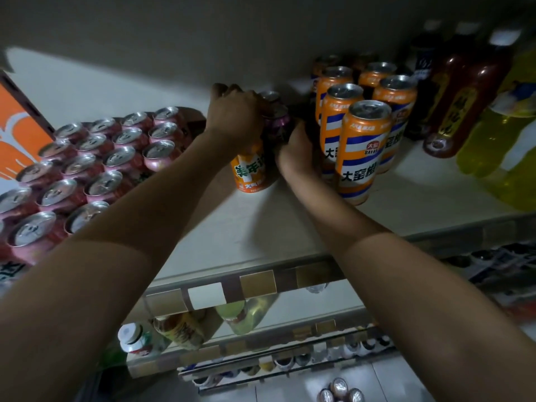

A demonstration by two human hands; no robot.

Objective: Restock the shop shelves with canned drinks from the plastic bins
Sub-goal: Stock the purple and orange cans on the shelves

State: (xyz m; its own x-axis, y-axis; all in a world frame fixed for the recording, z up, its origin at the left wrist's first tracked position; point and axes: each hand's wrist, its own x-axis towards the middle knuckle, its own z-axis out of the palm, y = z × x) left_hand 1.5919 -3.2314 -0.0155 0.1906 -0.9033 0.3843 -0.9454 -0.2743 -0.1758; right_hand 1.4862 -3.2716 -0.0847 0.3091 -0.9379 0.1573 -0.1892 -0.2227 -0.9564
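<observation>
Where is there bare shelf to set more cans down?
Bare shelf runs along the front edge, between the pink cans and the tall orange cans. More lies behind the pink cans. Crowded: mid-shelf, where left hand and right hand grip purple cans.

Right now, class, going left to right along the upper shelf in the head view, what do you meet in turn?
Pink cans → left hand → right hand → tall orange cans → dark bottles → yellow bottles. The purple cans the hands grip overlap both, so omitted.
</observation>
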